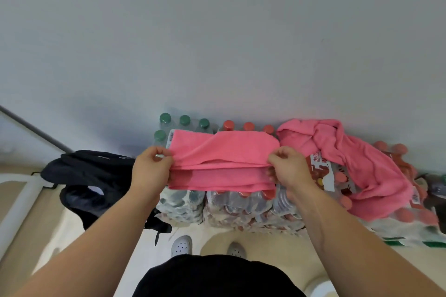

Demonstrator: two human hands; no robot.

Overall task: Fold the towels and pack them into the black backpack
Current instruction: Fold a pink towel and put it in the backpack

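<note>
Pink towel (224, 152) lies stretched L-to-R across the tops of two shrink-wrapped bottle packs, directly between both hands, half-folded: an upper layer is raised over a lower layer that lies flat at the near edge.

Left hand (152, 169) pinches the towel's left end, thumb on top w/ fingers curled under the cloth. Right hand (290, 167) pinches the right end the same way, knuckles up. Both forearms reach fwd from the bottom corners, roughly symmetric, wrists about level w/ the pack tops.

Under the towel: green-capped pack (178, 202) on the left, red-capped pack (241, 205) just beside it. Both stand against the wall (217, 43), so far side is closed off. A second pink towel (357, 159), crumpled, drapes over a third pack (323, 176) just right of the right hand, nearly touching the first towel's far right corner.

Black backpack (91, 176) slumps on the floor left of the green pack, near the left forearm; can't tell if it's unzipped. Pale floor (265, 243) shows in front of the packs, w/ grey clogs (181, 246) on it.
</note>
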